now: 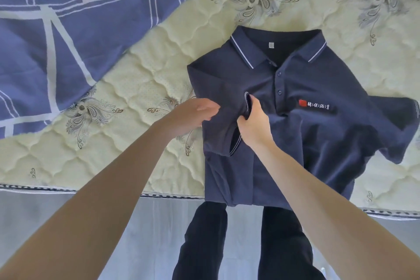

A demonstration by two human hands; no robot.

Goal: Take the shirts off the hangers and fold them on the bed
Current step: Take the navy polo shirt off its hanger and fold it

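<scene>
1. Right hand [253,121]: the white-trimmed cuff of the folded-in sleeve [219,134] is being pinched by it between the thumb and curled fingers, over the chest of the navy polo shirt [306,148]
2. Left hand [193,116] is being held at the shirt's folded left edge, just beside the right hand; it is blurred, so whether cloth is being grasped or the hand is lying released cannot be told
3. The polo shirt is being supported front-up by the bed [159,75], on the cream quilted mattress with its grey flower pattern; the collar [247,52] is being pointed away from the person and the hem is reaching the mattress's near edge
4. The other sleeve [395,125] is being left spread out to the right, flat on the mattress, and a red-and-white logo [316,107] is being shown on the chest
5. The far left of the bed is being covered by a blue sheet [56,29] with pale lines, apart from the shirt
6. Legs [204,245] in dark trousers are being seen below the bed's edge, under the hem
</scene>
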